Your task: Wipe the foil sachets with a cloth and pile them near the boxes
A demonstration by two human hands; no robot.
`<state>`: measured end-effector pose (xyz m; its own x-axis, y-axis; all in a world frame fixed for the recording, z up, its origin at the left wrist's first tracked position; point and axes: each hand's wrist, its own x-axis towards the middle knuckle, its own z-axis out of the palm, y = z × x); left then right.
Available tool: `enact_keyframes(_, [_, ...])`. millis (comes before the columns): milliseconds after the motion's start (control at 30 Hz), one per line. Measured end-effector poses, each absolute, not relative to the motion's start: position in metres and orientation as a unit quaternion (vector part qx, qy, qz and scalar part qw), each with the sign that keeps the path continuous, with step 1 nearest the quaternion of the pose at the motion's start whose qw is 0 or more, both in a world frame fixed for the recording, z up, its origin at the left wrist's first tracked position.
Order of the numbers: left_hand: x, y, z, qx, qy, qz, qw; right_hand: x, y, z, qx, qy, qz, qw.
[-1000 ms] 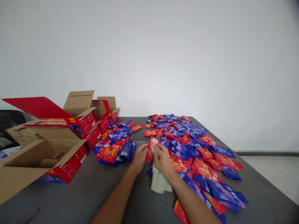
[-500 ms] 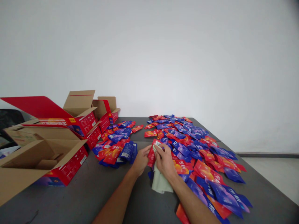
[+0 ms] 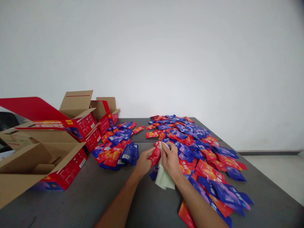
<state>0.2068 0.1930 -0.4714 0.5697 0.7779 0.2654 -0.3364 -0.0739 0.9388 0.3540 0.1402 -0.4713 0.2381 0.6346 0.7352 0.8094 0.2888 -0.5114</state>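
Observation:
A red pouch (image 3: 155, 155) is tilted in front of me at mid-table, its left side gripped by my left hand (image 3: 144, 162). My right hand (image 3: 170, 160) is closed on a pale green cloth (image 3: 164, 179), pressing it against the pouch's upper right edge. The lower part of the cloth hangs down toward the table. Just below the red pouch, a blue pouch (image 3: 154, 173) is partly covered by the hands and cloth. Some of my right fingertips are hidden in the cloth's folds.
A long spread of red and blue pouches (image 3: 210, 172) covers the right side of the dark table (image 3: 95, 202). A smaller pile (image 3: 114, 155) lies left of my hands. Open red cardboard boxes (image 3: 71, 171) line the left side. A white wall (image 3: 152, 57) stands behind.
The red pouch has turned in my left hand, so its printed face shows less. The cloth has shifted with my right hand along the pouch's edge. The camera view has moved slightly.

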Motion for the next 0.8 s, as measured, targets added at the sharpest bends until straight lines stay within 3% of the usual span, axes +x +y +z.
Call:
enact_keyframes(267, [0.201, 0.195, -0.468, 0.506, 0.212, 0.482, 0.683, 0.325, 0.131, -0.466, -0.513, -0.717, -0.003, 0.473])
enact_keyframes(533, [0.204, 0.192, -0.465, 0.508, 0.238, 0.462, 0.687, 0.344, 0.137, -0.467, -0.575, -0.614, -0.031, 0.54])
enact_keyframes(800, [0.201, 0.203, -0.471, 0.451, 0.26, 0.526, 0.672, 0.326, 0.131, -0.468, -0.508, -0.695, 0.032, 0.508])
